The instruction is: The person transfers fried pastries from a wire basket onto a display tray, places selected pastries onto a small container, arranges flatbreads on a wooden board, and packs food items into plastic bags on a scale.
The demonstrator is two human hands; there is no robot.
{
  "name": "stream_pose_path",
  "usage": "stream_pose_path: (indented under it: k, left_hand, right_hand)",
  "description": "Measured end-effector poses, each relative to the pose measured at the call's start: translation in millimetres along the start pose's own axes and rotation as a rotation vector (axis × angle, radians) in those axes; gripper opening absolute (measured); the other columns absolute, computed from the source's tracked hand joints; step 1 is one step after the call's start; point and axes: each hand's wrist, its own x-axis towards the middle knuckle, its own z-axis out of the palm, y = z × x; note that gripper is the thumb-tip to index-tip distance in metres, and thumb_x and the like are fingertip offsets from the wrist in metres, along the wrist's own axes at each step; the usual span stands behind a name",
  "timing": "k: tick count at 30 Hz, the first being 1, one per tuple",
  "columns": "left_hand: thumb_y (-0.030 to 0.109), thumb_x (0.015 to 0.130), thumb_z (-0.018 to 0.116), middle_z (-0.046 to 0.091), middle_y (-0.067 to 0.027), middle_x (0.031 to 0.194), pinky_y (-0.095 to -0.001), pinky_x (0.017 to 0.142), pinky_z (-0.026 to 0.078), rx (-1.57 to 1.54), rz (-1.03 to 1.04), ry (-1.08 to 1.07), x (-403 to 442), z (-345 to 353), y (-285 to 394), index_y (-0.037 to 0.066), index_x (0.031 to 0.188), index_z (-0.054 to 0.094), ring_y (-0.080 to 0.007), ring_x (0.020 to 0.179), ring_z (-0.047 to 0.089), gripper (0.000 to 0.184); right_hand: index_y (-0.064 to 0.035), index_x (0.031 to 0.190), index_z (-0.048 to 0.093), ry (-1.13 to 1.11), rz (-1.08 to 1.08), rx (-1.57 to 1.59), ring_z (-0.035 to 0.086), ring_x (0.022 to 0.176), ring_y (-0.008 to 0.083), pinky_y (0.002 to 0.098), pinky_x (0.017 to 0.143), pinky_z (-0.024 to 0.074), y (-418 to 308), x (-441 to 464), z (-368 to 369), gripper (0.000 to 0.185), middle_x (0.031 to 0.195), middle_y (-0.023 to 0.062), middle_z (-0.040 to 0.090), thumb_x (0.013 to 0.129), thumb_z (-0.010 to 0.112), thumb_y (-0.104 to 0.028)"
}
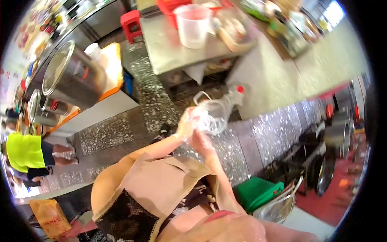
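Observation:
My left hand [186,124] and my right hand [200,142] are close together in front of my body, closed around crumpled, see-through material [200,118] that looks like thin plastic. Glare and blur hide the fingertips. Clear film seems to cover both hands, with a loose edge at the left wrist. Just past them, overlapping in view, is a clear round container [218,117]; whether the hands touch it I cannot tell. Behind that stands a clear bottle with a red cap [240,89].
Ahead is a metal table [165,50] with a translucent pitcher [194,28] and a tray of food. Large metal pots [74,76] stand on the left counter. A person in a yellow-green shirt [25,152] is far left. Pans and a green bin [258,192] are at right.

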Motion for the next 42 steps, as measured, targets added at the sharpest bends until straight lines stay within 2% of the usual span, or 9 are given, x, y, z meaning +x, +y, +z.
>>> stream_pose_path:
  k: [6, 11, 18, 22, 29, 33, 36, 39, 42]
  left_hand:
    - [-0.005, 0.078, 0.051, 0.061, -0.0196, 0.102, -0.0375, 0.083, 0.048, 0.685, 0.562, -0.027, 135, -158, 107, 0.000, 0.100, 0.060, -0.0362, 0.096, 0.059, 0.024]
    - [-0.005, 0.078, 0.053, 0.063, -0.0179, 0.102, -0.0354, 0.080, 0.049, 0.693, 0.507, 0.044, 192, -247, 178, -0.002, 0.099, 0.063, -0.0337, 0.091, 0.062, 0.023]
    - [0.013, 0.082, 0.067, 0.064, -0.0054, 0.095, -0.0219, 0.066, 0.049, -0.199, -0.015, 0.399, 315, -370, 214, 0.004, 0.113, 0.060, -0.0098, 0.078, 0.059, 0.032]
    - [0.026, 0.071, 0.079, 0.052, -0.0121, 0.123, -0.0389, 0.109, 0.028, 0.576, 0.529, -0.201, 405, -344, 238, 0.002, 0.130, 0.043, -0.0255, 0.123, 0.043, 0.072]
    - [0.024, 0.080, 0.064, 0.055, -0.0078, 0.122, -0.0503, 0.108, 0.026, 1.176, 1.522, 0.020, 578, -348, 282, 0.014, 0.092, 0.060, -0.0270, 0.125, 0.043, 0.016]
    - [0.022, 0.082, 0.061, 0.060, -0.0068, 0.109, -0.0462, 0.103, 0.033, 1.211, 1.338, -0.513, 630, -361, 310, 0.013, 0.083, 0.054, -0.0239, 0.110, 0.054, 0.012]
    - [0.018, 0.081, 0.060, 0.058, -0.0087, 0.093, -0.0434, 0.090, 0.041, 0.270, 0.123, -0.709, 704, -375, 281, 0.012, 0.081, 0.052, -0.0284, 0.091, 0.056, 0.011]
    - [0.017, 0.072, 0.062, 0.043, -0.0102, 0.071, -0.0415, 0.059, 0.039, 0.984, 0.938, -0.238, 803, -395, 240, 0.008, 0.073, 0.048, -0.0276, 0.068, 0.045, 0.018]
    - [0.014, 0.083, 0.056, 0.051, -0.0119, 0.080, -0.0379, 0.069, 0.043, 0.285, 0.046, -0.389, 873, -435, 294, 0.002, 0.085, 0.053, -0.0262, 0.076, 0.051, 0.012]
  right_hand:
    - [-0.0030, 0.105, 0.059, 0.203, -0.075, -0.012, 0.057, 0.104, 0.0317, 0.0436, 0.091, 0.0474, 8, 264, 132, 0.025, 0.109, 0.0165, 0.062, 0.090, 0.055, -0.023]
    - [-0.0182, 0.055, 0.035, 0.373, -0.183, 0.077, 0.023, 0.038, 0.0084, 0.0262, 0.049, 0.0380, -48, 398, 199, 0.041, 0.044, -0.0061, 0.023, 0.093, 0.051, -0.022]
    - [-0.0170, 0.054, 0.031, 0.083, -0.310, 0.367, 0.017, 0.039, 0.0085, 0.0235, 0.044, 0.0297, -96, 525, 243, 0.041, 0.045, -0.0042, 0.022, 0.090, 0.052, -0.017]
    - [-0.0143, 0.062, 0.044, 0.340, -0.187, 0.255, 0.040, 0.046, 0.0141, 0.0276, 0.050, 0.0419, -78, 614, 268, 0.029, 0.050, -0.0011, 0.036, 0.085, 0.061, -0.016]
    - [-0.0089, 0.114, 0.054, 0.203, -0.470, -0.979, 0.058, 0.083, 0.0182, 0.0325, 0.069, 0.0491, -56, 708, 239, 0.034, 0.095, 0.0070, 0.059, 0.086, 0.059, -0.028]
    - [-0.0098, 0.108, 0.058, 0.200, -0.465, -1.893, 0.062, 0.078, 0.0267, 0.0388, 0.066, 0.0501, -87, 743, 239, 0.032, 0.085, 0.0114, 0.062, 0.082, 0.059, -0.030]
    - [-0.0090, 0.084, 0.060, 0.084, -0.581, -2.171, 0.061, 0.067, 0.0371, 0.0462, 0.056, 0.0479, -106, 787, 267, 0.018, 0.068, 0.0158, 0.061, 0.070, 0.066, -0.017]
    - [-0.0064, 0.087, 0.061, 0.469, -0.703, -2.164, 0.059, 0.065, 0.0347, 0.0458, 0.056, 0.0446, -116, 879, 273, 0.019, 0.070, 0.0144, 0.059, 0.069, 0.064, -0.010]
    - [-0.0046, 0.098, 0.059, 0.392, -1.068, -2.371, 0.059, 0.071, 0.0322, 0.0442, 0.061, 0.0450, -122, 978, 313, 0.025, 0.076, 0.0115, 0.058, 0.074, 0.060, -0.010]
